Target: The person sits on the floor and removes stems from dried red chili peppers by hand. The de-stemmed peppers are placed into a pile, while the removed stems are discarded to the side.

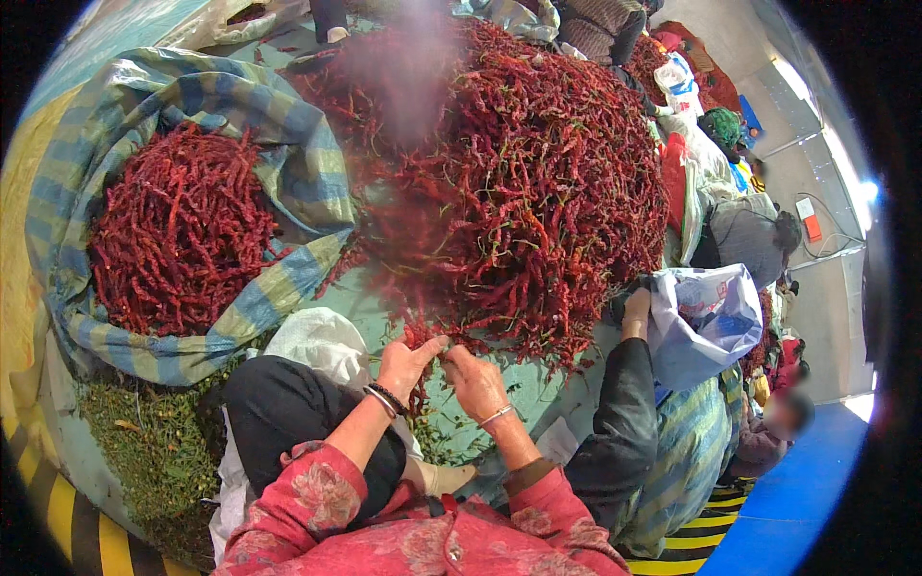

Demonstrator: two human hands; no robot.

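Observation:
In front of my lap my hands nearly meet at the near edge of a large heap of long red chili peppers [557, 192]. My left hand [408, 365] is closed, with red chili peppers [417, 332] showing at its fingers. Close beside it, my right hand [477, 386] has its fingertips pinched together near my left thumb; what they grip is too small to make out. To the left stands a wide blue-and-yellow checked woven sack [327, 192], its rim rolled down, full of chili peppers [182, 230].
Green stems [154, 451] are heaped at lower left beside a white sack [322, 338]. At right, a white plastic bag [706, 322] stands by a checked sack [677, 470]. Other people sit along the right, one in grey [749, 235]. Yellow-black striped edging [91, 528] borders the floor.

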